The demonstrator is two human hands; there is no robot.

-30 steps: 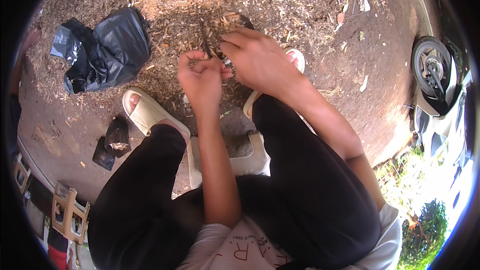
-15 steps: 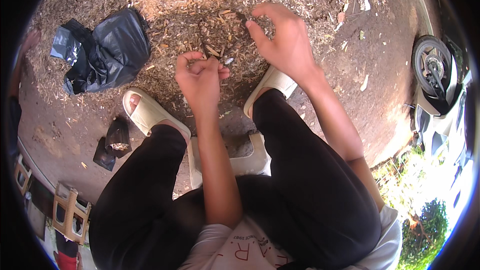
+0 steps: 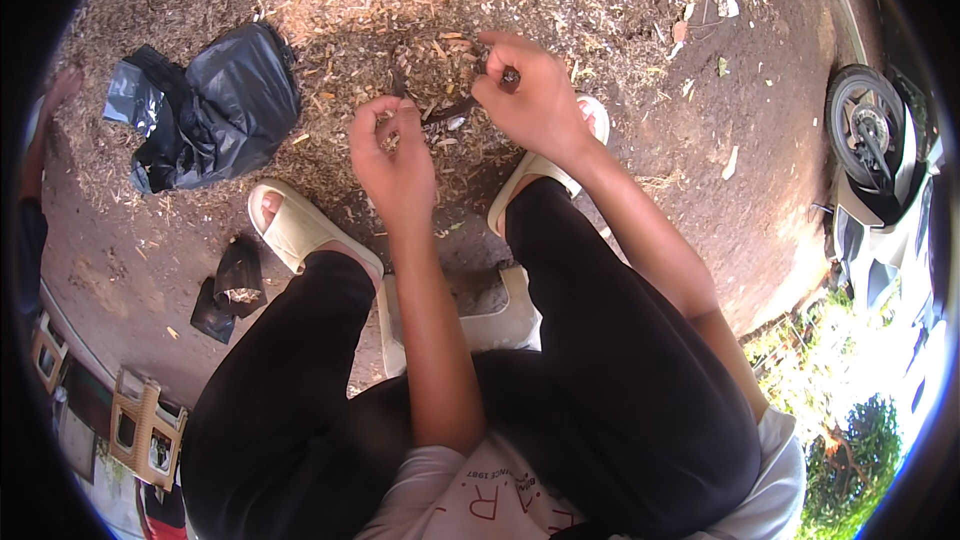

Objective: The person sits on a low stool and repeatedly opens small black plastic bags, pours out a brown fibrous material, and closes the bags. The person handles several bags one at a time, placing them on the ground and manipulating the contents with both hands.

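Note:
Both my hands are in front of me over the littered ground, a short gap between them. My left hand (image 3: 395, 155) is closed, thumb and fingers pinching one edge of a dark, thin, flimsy thing (image 3: 448, 114) that looks like a small black plastic bag. At its other side my right hand (image 3: 535, 105) is closed too, fingers curled round it. Much of the thing blends into the shaded ground, so its full shape cannot be made out. A large black plastic bag (image 3: 245, 90) lies crumpled to the left of my left hand.
Wood shavings (image 3: 330, 0) cover the ground ahead. Two small black bags (image 3: 240, 280), one with shavings in it, stand beside my left sandal (image 3: 300, 230). A motorbike (image 3: 870, 140) is at the right. Another person's arm (image 3: 45, 130) shows at the left edge, near plastic stools (image 3: 145, 425).
My right hand has moved left and down, its fingers curling in from a wider spread. The left hand has turned slightly. The dark thing now stretches between both hands.

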